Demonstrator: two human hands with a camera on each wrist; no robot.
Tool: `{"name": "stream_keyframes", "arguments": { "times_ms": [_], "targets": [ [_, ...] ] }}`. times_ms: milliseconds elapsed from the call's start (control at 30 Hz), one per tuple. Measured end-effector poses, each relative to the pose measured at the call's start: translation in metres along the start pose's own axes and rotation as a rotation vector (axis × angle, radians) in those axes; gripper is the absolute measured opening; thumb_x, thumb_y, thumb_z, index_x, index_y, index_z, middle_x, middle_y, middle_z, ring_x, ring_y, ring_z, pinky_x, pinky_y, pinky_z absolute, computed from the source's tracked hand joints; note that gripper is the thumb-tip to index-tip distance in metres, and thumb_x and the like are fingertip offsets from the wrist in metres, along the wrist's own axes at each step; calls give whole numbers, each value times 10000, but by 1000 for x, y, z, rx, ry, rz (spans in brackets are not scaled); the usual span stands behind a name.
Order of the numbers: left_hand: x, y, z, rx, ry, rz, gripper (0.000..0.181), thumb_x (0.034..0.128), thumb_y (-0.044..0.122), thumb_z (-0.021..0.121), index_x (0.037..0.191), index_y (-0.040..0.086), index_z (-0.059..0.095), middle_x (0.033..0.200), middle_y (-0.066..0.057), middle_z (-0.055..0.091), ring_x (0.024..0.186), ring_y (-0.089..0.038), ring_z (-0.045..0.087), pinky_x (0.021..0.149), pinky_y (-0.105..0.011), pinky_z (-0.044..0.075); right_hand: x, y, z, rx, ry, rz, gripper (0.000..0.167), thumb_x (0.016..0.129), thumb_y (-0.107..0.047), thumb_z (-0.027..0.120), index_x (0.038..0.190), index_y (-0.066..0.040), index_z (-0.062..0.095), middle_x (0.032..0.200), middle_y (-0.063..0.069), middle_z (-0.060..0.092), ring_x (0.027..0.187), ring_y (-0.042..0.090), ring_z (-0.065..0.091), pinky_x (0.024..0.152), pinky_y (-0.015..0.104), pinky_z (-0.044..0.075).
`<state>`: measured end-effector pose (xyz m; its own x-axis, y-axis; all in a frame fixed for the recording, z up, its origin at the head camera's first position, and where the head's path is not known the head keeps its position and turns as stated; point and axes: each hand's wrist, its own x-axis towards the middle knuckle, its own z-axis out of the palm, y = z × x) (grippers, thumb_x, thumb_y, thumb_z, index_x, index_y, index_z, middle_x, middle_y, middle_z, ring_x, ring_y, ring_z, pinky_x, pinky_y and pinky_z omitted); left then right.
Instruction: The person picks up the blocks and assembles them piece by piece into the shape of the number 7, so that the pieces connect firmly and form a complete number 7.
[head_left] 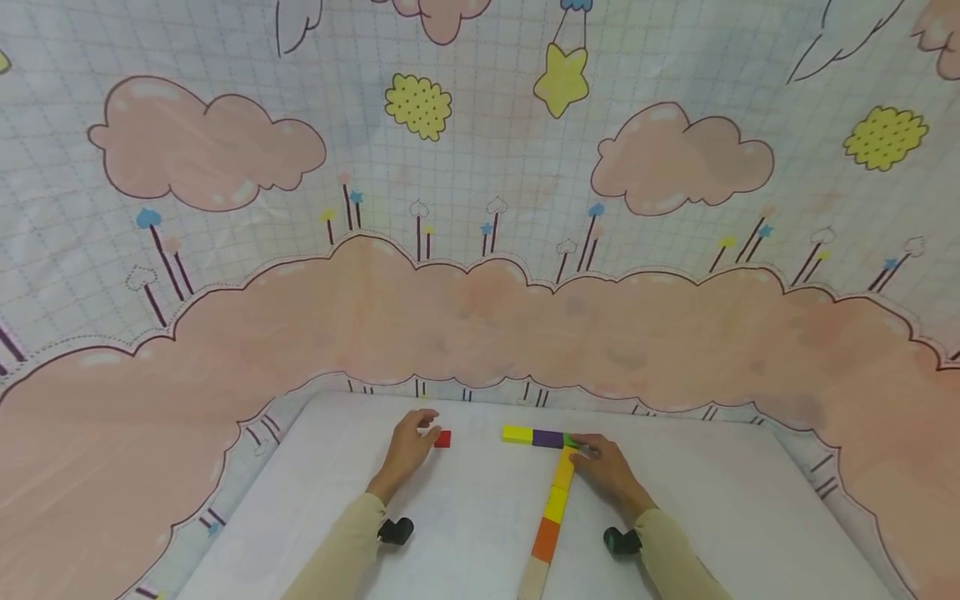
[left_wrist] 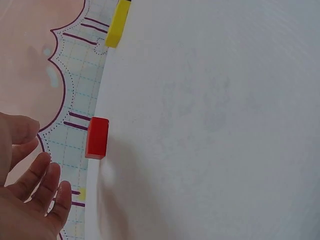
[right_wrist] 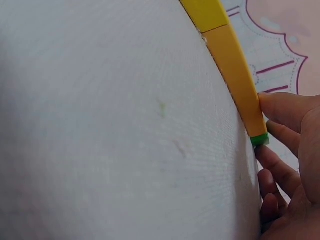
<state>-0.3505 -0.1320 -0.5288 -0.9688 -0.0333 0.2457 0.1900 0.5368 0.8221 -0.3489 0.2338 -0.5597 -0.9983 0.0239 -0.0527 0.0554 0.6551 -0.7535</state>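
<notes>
My left hand (head_left: 409,446) is beside a small red block (head_left: 443,439), thumb and fingers spread apart. In the left wrist view a gap separates this hand (left_wrist: 32,185) from the red block (left_wrist: 97,138). At the top right corner of a line of blocks, my right hand (head_left: 607,468) grips a green block (head_left: 568,439), mostly covered by the fingers. The right wrist view has the thumb (right_wrist: 282,107) against the side of an orange-yellow block (right_wrist: 235,75), with fingertips at the green block's (right_wrist: 259,139) end.
A yellow block (head_left: 517,434) and a purple block (head_left: 548,438) extend left from the green one. Below run another yellow block (head_left: 556,503), an orange block (head_left: 546,540) and a pale wooden block (head_left: 534,578). The white table (head_left: 465,533) meets a cloud-patterned cloth (head_left: 480,325) behind.
</notes>
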Motion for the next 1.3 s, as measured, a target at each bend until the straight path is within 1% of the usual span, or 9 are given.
{"name": "stream_keyframes", "arguments": {
  "times_ms": [167,333,433,500,633,867,933,1133,1300],
  "targets": [
    [-1,-6,0,1,-19,-34,306,939,139,638,1231,46,630,1225,-153,629,1153,-305,582,1006,-476,488,-1,0,1,0,2,0,404,921,-259,665,1321,-220,626,1441,126,520,1377,372,403,1143,620,276],
    [-1,-10,1,13,-39,-36,339,938,134,638,1262,36,616,1243,-161,637,1176,-321,583,1007,-483,483,0,0,0,-8,7,-29,405,920,-232,667,1322,-208,627,1428,124,534,1371,366,415,1143,612,284],
    [-2,-12,1,24,-60,-58,359,936,119,635,1282,29,604,1258,-168,632,1194,-330,576,1014,-492,473,0,1,0,-12,5,-30,402,921,-235,666,1321,-210,628,1426,125,535,1366,371,417,1136,621,286],
    [-3,-13,2,25,-81,-87,376,939,127,637,1302,38,593,1278,-164,623,1210,-327,566,1030,-491,465,0,1,1,-11,6,-26,400,921,-240,667,1319,-213,631,1423,123,536,1363,373,417,1132,625,289],
    [-5,-15,2,25,-114,-111,398,935,116,647,1320,43,580,1303,-172,610,1225,-335,554,1051,-501,453,0,2,2,-7,7,-26,404,919,-240,668,1320,-208,630,1419,124,539,1361,372,420,1132,622,293],
    [-1,-20,6,38,-110,-109,403,895,62,676,1288,12,600,1276,-193,622,1217,-352,558,1064,-508,431,-1,1,0,-3,2,-25,401,920,-249,668,1317,-211,631,1420,123,539,1359,373,421,1133,623,290],
    [0,-21,7,36,-112,-116,403,889,56,679,1282,8,605,1281,-197,621,1227,-354,556,1075,-506,422,-1,1,0,-3,2,-30,399,921,-251,667,1316,-207,632,1417,126,541,1354,377,423,1130,627,289],
    [0,-19,7,48,-126,-137,402,893,61,674,1287,18,607,1310,-207,602,1254,-372,537,1088,-523,406,-2,-1,-1,-3,5,-49,402,920,-238,666,1318,-202,630,1413,124,546,1352,374,429,1135,622,287],
    [1,-16,7,61,-131,-151,408,893,64,680,1292,26,606,1332,-202,589,1278,-373,521,1100,-523,397,-2,-1,-2,-7,8,-39,400,921,-243,663,1317,-201,629,1414,128,544,1353,377,426,1137,620,286]
  ]
}}
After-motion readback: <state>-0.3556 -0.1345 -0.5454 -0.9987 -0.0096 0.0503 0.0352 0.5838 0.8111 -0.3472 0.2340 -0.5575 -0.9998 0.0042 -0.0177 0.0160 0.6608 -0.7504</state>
